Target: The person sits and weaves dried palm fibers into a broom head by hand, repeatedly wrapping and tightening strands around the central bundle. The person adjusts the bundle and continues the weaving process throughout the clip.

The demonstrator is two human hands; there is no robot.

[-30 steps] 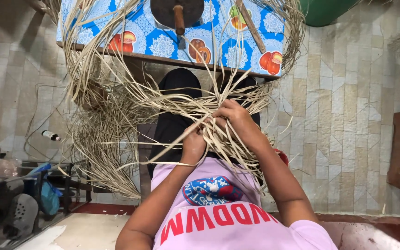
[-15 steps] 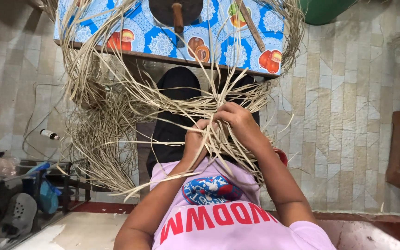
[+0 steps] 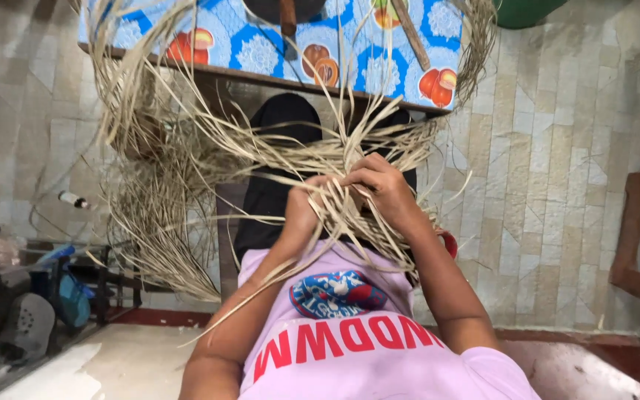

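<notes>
Both hands sit close together in the person's lap, buried in a tangle of dry straw strips [image 3: 261,159]. The right hand [image 3: 383,189] is curled around a bunch of strips, fingers closed over them. The left hand [image 3: 305,211] pinches strips just beside it, knuckles toward the right hand, its fingers partly hidden by the strands. Compared with a moment before, the hands have kept their place and grip; the left wrist looks turned a little more inward, and the loose strands over the knees have shifted slightly. The strips fan upward and to the left, reaching a counter [image 3: 261,74] covered in a blue patterned cloth [image 3: 261,44].
</notes>
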